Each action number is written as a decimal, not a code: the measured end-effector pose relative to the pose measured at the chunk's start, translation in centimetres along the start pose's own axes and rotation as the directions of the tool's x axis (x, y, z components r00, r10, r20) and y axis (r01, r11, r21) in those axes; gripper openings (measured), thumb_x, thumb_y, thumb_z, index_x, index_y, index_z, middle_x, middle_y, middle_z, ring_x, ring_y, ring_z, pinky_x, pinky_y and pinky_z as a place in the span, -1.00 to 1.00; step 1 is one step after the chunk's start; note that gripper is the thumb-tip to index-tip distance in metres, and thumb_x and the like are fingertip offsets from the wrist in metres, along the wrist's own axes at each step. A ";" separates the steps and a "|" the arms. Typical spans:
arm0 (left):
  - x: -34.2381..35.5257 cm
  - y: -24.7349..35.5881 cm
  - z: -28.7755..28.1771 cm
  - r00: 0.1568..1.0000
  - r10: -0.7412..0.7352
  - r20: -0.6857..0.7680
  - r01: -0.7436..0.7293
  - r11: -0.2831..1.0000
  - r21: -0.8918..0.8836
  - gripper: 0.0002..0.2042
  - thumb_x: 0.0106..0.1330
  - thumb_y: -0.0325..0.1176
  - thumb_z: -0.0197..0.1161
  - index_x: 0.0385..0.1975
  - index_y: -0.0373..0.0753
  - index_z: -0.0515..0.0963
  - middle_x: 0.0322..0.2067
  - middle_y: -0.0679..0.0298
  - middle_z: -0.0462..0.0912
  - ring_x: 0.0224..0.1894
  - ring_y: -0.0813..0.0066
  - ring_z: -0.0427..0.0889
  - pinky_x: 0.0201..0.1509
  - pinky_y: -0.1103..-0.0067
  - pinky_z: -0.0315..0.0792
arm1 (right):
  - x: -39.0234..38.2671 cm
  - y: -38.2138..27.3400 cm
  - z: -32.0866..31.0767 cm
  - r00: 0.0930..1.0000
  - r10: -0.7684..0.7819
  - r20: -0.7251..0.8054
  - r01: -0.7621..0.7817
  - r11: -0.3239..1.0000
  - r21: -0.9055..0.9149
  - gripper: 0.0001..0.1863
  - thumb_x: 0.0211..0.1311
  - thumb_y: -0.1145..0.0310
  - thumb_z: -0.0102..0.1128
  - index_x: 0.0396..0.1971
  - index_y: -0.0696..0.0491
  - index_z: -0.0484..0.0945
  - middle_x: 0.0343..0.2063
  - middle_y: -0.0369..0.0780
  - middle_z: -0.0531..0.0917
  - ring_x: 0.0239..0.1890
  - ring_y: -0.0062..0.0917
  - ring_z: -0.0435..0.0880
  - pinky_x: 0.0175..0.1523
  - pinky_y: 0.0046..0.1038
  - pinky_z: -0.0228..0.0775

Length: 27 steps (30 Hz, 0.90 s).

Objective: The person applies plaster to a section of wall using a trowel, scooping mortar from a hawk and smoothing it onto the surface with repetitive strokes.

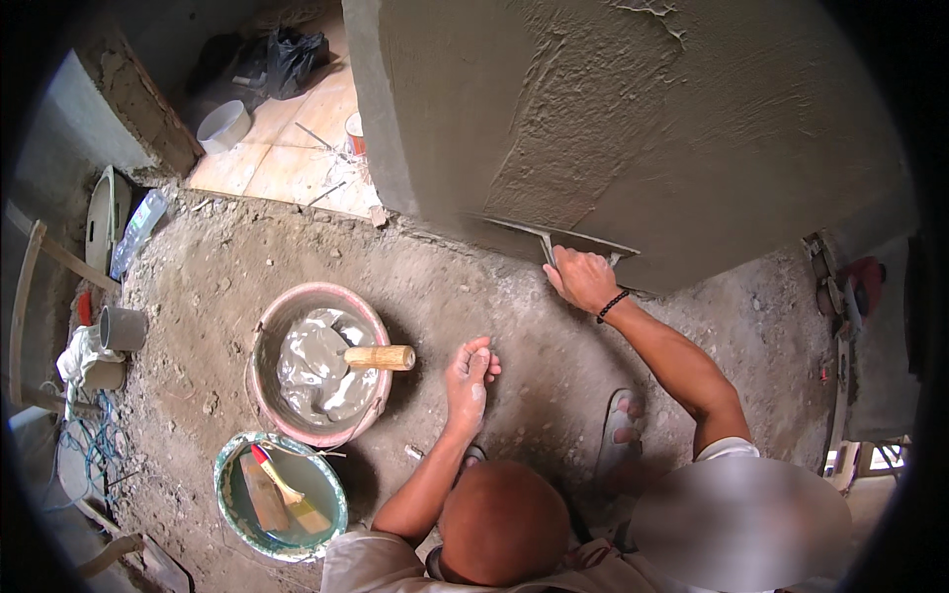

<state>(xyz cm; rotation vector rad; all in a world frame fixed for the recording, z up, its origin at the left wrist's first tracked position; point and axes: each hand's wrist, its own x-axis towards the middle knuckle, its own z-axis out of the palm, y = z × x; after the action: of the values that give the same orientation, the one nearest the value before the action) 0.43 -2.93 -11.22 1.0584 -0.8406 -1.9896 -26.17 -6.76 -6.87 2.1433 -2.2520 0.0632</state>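
My right hand [585, 280], with a dark beaded bracelet at its wrist, is wrapped round the handle of a plastering trowel [618, 243]. The trowel's long blade lies against the lower part of the grey plastered wall [751, 128]. Fingers loosely curled, my left hand [470, 381] hovers above the ground with nothing visible in it. Left of that hand stands a pinkish bucket [265, 381] of wet grey plaster [314, 361]. A tool's wooden handle [381, 358] sticks out over the bucket's rim; its other end is sunk in the plaster.
A green-rimmed basin [225, 484] of cloudy water holds a brush [282, 479] and a wooden block [262, 494]. A plastic bottle [138, 232], a grey cup [122, 328] and tangled blue string [94, 445] lie at left. Beyond the doorway are a white tub [224, 127] and black bags [294, 61].
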 end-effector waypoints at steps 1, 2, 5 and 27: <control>0.0 -0.1 0.0 1.000 0.004 0.007 -0.004 1.000 -0.004 -0.72 0.44 -0.30 0.09 0.01 -0.35 0.45 -0.39 0.34 0.53 -0.37 0.65 0.49 -0.26 0.69 0.36 | 0.2 -0.2 -1.4 1.000 0.000 -0.016 0.000 1.000 -0.007 -0.67 0.28 0.15 0.12 -0.43 0.14 0.40 -0.56 -0.03 0.60 -0.48 -0.08 0.63 -0.37 -0.12 0.47; 0.1 -0.2 0.2 0.999 0.023 0.022 -0.023 1.000 -0.014 -0.71 0.44 -0.30 0.09 0.01 -0.35 0.45 -0.39 0.34 0.54 -0.37 0.65 0.49 -0.27 0.69 0.36 | 0.4 -0.4 -2.9 1.000 -0.003 -0.030 0.003 1.000 0.010 -0.66 0.26 0.15 0.13 -0.45 0.16 0.40 -0.56 -0.01 0.60 -0.49 -0.05 0.62 -0.39 -0.12 0.46; 0.0 -0.4 0.4 0.999 0.029 0.031 -0.030 0.999 0.026 -0.67 0.43 -0.21 0.10 0.01 -0.34 0.45 -0.39 0.30 0.56 -0.38 0.60 0.55 -0.27 0.65 0.41 | 1.1 -1.0 -7.9 1.000 -0.009 -0.004 0.009 1.000 0.001 -0.67 0.26 0.17 0.13 -0.40 0.18 0.43 -0.58 0.01 0.62 -0.49 -0.09 0.66 -0.40 -0.14 0.50; 0.2 0.7 1.5 0.993 0.093 0.080 -0.087 0.994 -0.068 -0.73 0.42 -0.27 0.12 -0.02 -0.31 0.47 -0.41 0.29 0.58 -0.40 0.58 0.57 -0.32 0.66 0.42 | 2.8 1.0 -42.2 0.903 0.149 -0.402 0.055 0.890 0.453 -0.63 0.24 0.01 0.21 -0.51 0.01 0.45 -0.69 -0.44 0.38 -0.69 -0.81 0.31 -0.62 -0.67 0.17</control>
<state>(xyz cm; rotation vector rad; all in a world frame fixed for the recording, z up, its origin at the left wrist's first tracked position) -0.74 -3.17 -10.09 0.8911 -0.8466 -1.9823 -27.53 -7.28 35.40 1.9769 -2.1663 1.0580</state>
